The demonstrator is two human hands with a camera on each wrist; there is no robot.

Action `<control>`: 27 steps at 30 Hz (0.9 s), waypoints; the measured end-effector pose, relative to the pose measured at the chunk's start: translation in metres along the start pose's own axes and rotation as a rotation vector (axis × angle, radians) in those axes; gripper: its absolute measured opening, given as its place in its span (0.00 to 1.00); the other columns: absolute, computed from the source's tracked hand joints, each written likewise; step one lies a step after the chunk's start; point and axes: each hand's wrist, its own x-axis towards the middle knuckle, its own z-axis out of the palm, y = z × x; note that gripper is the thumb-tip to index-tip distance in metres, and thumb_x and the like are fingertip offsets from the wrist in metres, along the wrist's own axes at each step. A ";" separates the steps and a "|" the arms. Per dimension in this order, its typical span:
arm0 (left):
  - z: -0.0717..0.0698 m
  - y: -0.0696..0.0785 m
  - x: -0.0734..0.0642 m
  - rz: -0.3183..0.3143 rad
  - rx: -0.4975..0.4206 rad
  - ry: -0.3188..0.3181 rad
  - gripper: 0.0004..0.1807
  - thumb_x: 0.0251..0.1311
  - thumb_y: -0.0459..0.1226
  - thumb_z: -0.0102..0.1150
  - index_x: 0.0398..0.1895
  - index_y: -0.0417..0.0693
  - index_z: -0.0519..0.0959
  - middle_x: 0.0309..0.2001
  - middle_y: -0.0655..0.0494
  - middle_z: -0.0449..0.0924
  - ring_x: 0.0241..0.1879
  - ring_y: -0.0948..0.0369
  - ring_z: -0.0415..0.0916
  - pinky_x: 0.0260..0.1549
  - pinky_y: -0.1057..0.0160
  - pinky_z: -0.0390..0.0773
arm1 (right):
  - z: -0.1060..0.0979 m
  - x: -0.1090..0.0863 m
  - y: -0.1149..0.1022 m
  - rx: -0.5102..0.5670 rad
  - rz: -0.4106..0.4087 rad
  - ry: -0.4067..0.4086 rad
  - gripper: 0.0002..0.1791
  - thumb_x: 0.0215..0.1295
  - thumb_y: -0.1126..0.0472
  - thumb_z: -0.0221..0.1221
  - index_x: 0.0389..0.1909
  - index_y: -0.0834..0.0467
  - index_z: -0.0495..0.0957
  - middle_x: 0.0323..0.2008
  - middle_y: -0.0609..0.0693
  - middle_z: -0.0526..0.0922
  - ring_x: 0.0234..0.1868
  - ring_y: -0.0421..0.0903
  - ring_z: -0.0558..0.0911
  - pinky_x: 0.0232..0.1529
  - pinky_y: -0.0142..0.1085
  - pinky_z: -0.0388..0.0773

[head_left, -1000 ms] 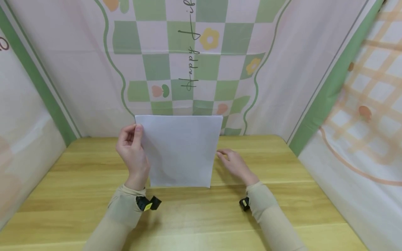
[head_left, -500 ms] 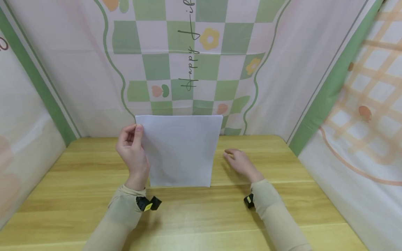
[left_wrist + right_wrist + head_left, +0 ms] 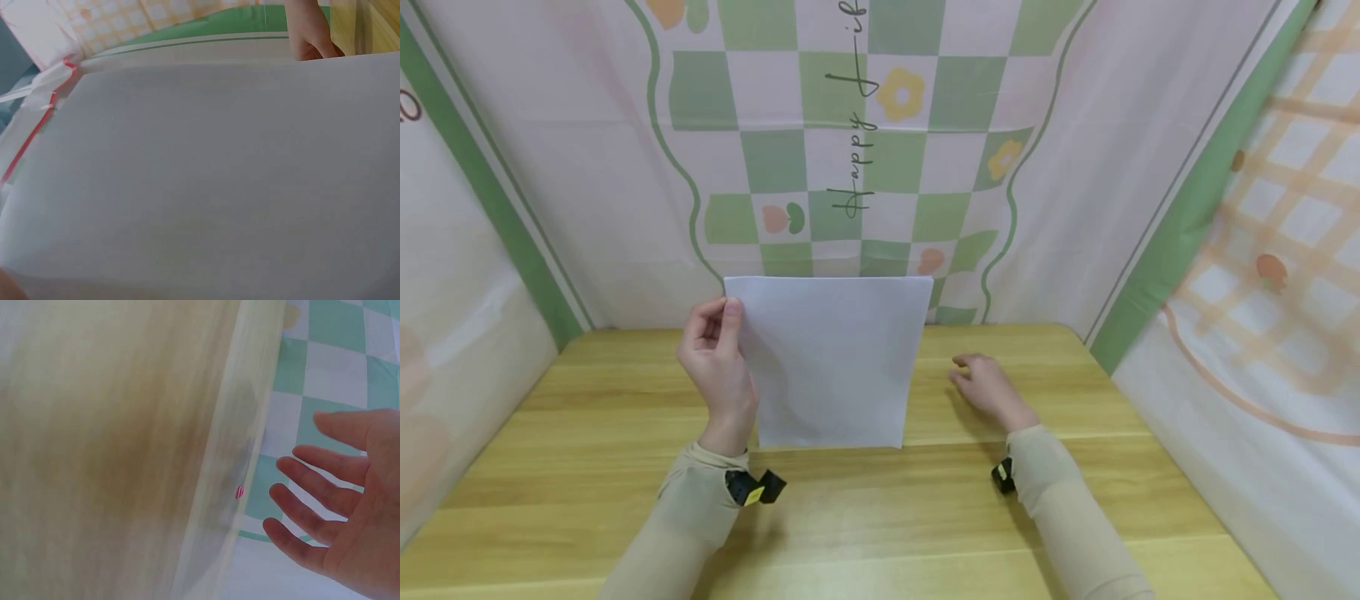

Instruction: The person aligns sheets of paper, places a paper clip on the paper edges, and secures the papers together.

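A white sheet of paper (image 3: pixel 835 358) stands upright over the middle of the table, its plain face toward the head camera. My left hand (image 3: pixel 718 362) pinches its upper left edge, thumb in front and fingers behind. In the left wrist view the paper (image 3: pixel 206 175) fills most of the picture, and a bit of the left hand (image 3: pixel 9 287) shows at the lower left corner. To the right of the sheet, apart from it, my right hand (image 3: pixel 992 387) holds nothing. The right wrist view shows that right hand (image 3: pixel 359 512) with its fingers spread and loosely bent.
The wooden table (image 3: pixel 850 517) ends at a green-and-white checked cloth (image 3: pixel 767 158) at the back. Patterned cloths (image 3: pixel 1262 292) hang at both sides. A small red-and-white striped spot (image 3: pixel 239 492) shows near the table edge in the right wrist view.
My right hand has moved away from the paper's right edge, out to the right. The left hand and the sheet have stayed in place.
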 end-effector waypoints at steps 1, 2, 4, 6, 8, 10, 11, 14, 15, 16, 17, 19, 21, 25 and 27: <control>0.000 0.000 0.000 0.001 0.000 0.000 0.05 0.55 0.30 0.64 0.30 0.35 0.80 0.28 0.54 0.78 0.29 0.62 0.71 0.32 0.71 0.72 | 0.000 0.000 0.002 -0.012 0.004 0.001 0.22 0.68 0.60 0.54 0.57 0.70 0.71 0.57 0.68 0.74 0.60 0.65 0.70 0.61 0.56 0.65; 0.000 0.000 0.000 0.002 -0.001 0.002 0.05 0.55 0.30 0.64 0.30 0.35 0.80 0.28 0.54 0.78 0.29 0.62 0.71 0.32 0.71 0.72 | -0.001 0.001 0.004 -0.018 0.010 0.002 0.22 0.68 0.60 0.54 0.57 0.70 0.71 0.57 0.68 0.74 0.60 0.66 0.70 0.61 0.56 0.65; 0.000 -0.001 0.000 0.003 0.000 0.003 0.05 0.55 0.30 0.64 0.30 0.34 0.79 0.28 0.54 0.78 0.29 0.62 0.71 0.32 0.71 0.72 | -0.002 0.002 0.006 -0.027 0.029 0.001 0.22 0.67 0.60 0.55 0.57 0.70 0.71 0.56 0.68 0.74 0.60 0.66 0.70 0.61 0.56 0.65; 0.000 -0.001 0.000 0.007 0.009 0.002 0.04 0.56 0.30 0.64 0.30 0.35 0.80 0.28 0.55 0.78 0.29 0.62 0.71 0.32 0.71 0.72 | -0.003 0.003 0.008 -0.042 0.049 -0.007 0.22 0.67 0.60 0.55 0.57 0.70 0.71 0.56 0.68 0.74 0.60 0.66 0.70 0.61 0.56 0.65; 0.000 -0.001 0.000 0.009 0.013 0.001 0.04 0.56 0.30 0.64 0.30 0.36 0.80 0.28 0.55 0.78 0.29 0.62 0.71 0.32 0.71 0.72 | -0.004 0.003 0.009 -0.052 0.069 -0.016 0.22 0.67 0.61 0.56 0.57 0.69 0.71 0.56 0.68 0.75 0.59 0.65 0.71 0.61 0.56 0.66; 0.000 -0.001 0.000 0.010 0.015 -0.002 0.03 0.56 0.30 0.63 0.30 0.36 0.80 0.28 0.55 0.78 0.30 0.62 0.71 0.32 0.70 0.72 | -0.005 0.004 0.010 -0.062 0.086 -0.029 0.22 0.66 0.61 0.56 0.56 0.70 0.71 0.55 0.68 0.75 0.58 0.65 0.72 0.60 0.55 0.67; -0.001 -0.001 0.000 0.013 0.026 -0.005 0.03 0.57 0.30 0.63 0.30 0.37 0.80 0.28 0.55 0.78 0.30 0.62 0.72 0.33 0.70 0.72 | -0.005 0.004 0.010 -0.071 0.093 -0.036 0.22 0.66 0.61 0.56 0.56 0.70 0.71 0.54 0.68 0.75 0.57 0.65 0.73 0.59 0.55 0.68; -0.001 -0.001 -0.001 0.011 0.025 -0.007 0.03 0.57 0.30 0.63 0.30 0.36 0.80 0.28 0.54 0.78 0.30 0.61 0.72 0.33 0.70 0.72 | -0.005 0.005 0.012 -0.091 0.114 -0.055 0.22 0.64 0.62 0.58 0.55 0.71 0.72 0.53 0.69 0.76 0.55 0.65 0.73 0.59 0.54 0.69; -0.001 -0.001 -0.001 0.011 0.027 -0.008 0.04 0.57 0.30 0.63 0.31 0.35 0.80 0.28 0.54 0.78 0.30 0.61 0.72 0.33 0.70 0.72 | -0.005 0.005 0.012 -0.098 0.120 -0.061 0.22 0.64 0.62 0.58 0.55 0.71 0.72 0.53 0.69 0.76 0.55 0.65 0.73 0.58 0.54 0.69; -0.001 -0.001 -0.001 0.011 0.031 -0.008 0.04 0.57 0.30 0.63 0.31 0.35 0.80 0.28 0.54 0.78 0.30 0.61 0.72 0.33 0.70 0.72 | -0.005 0.005 0.012 -0.105 0.129 -0.067 0.23 0.63 0.62 0.59 0.55 0.71 0.71 0.52 0.69 0.76 0.55 0.65 0.73 0.58 0.54 0.69; -0.002 -0.001 -0.001 0.011 0.031 -0.008 0.04 0.57 0.30 0.63 0.31 0.35 0.80 0.28 0.54 0.78 0.30 0.61 0.72 0.33 0.70 0.72 | -0.005 0.005 0.012 -0.106 0.138 -0.074 0.23 0.62 0.62 0.59 0.55 0.71 0.71 0.52 0.69 0.76 0.55 0.65 0.73 0.59 0.54 0.69; -0.002 -0.001 0.000 0.012 0.029 -0.007 0.04 0.57 0.30 0.63 0.31 0.36 0.80 0.29 0.54 0.78 0.30 0.61 0.72 0.34 0.70 0.73 | -0.006 0.005 0.013 -0.112 0.150 -0.086 0.24 0.61 0.62 0.60 0.55 0.72 0.71 0.50 0.69 0.76 0.54 0.65 0.74 0.57 0.54 0.69; -0.002 -0.002 0.000 0.013 0.029 -0.007 0.04 0.57 0.30 0.63 0.31 0.36 0.80 0.29 0.54 0.78 0.31 0.61 0.72 0.34 0.70 0.73 | -0.006 0.005 0.013 -0.111 0.163 -0.097 0.25 0.60 0.63 0.60 0.55 0.72 0.70 0.49 0.68 0.76 0.52 0.64 0.74 0.56 0.54 0.70; -0.003 -0.002 -0.001 0.012 0.024 -0.009 0.04 0.57 0.30 0.63 0.31 0.35 0.80 0.29 0.54 0.78 0.31 0.62 0.72 0.34 0.70 0.73 | -0.006 0.004 0.014 -0.090 0.182 -0.111 0.25 0.60 0.63 0.60 0.55 0.72 0.70 0.49 0.69 0.74 0.52 0.64 0.73 0.56 0.55 0.70; -0.003 -0.002 -0.001 0.013 0.031 -0.010 0.05 0.57 0.30 0.63 0.31 0.34 0.80 0.29 0.55 0.78 0.31 0.62 0.72 0.34 0.71 0.73 | -0.006 0.004 0.015 -0.076 0.194 -0.115 0.24 0.60 0.64 0.60 0.55 0.72 0.70 0.50 0.69 0.73 0.53 0.65 0.72 0.57 0.55 0.69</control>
